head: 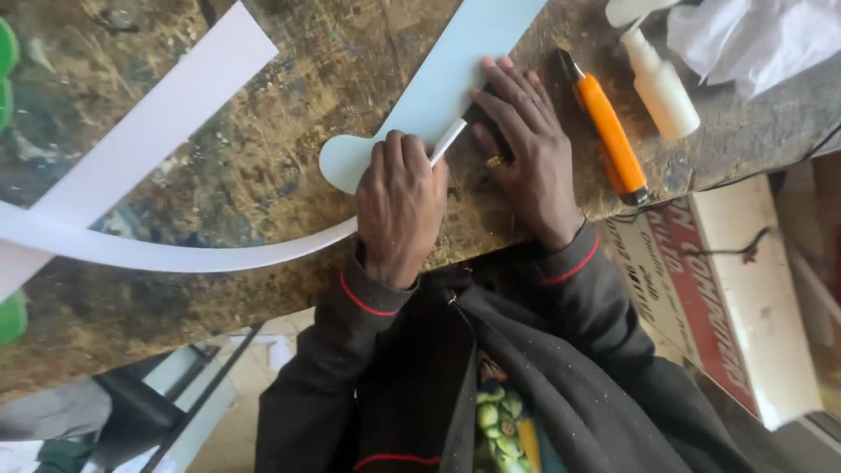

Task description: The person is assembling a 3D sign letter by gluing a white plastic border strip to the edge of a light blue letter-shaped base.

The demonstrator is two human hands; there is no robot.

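Observation:
A pale blue sheet (455, 70) with a rounded end lies on a worn wooden bench (263, 158). My left hand (399, 206) is closed in a fist around a thin white tool (448, 140), whose tip rests on the sheet near its edge. My right hand (526, 149), with a ring on one finger, lies flat with fingers apart, pressing down the sheet and the bench beside it. Something small and dark (480, 114) shows under its fingers where the tool ends; I cannot tell what it is.
An orange utility knife (613, 140) lies right of my right hand, beside a white squeeze bottle (661, 83) and crumpled white material (753, 35). Long white strips (158, 123) cross the bench at left. A red and white box (727, 289) sits below the bench edge.

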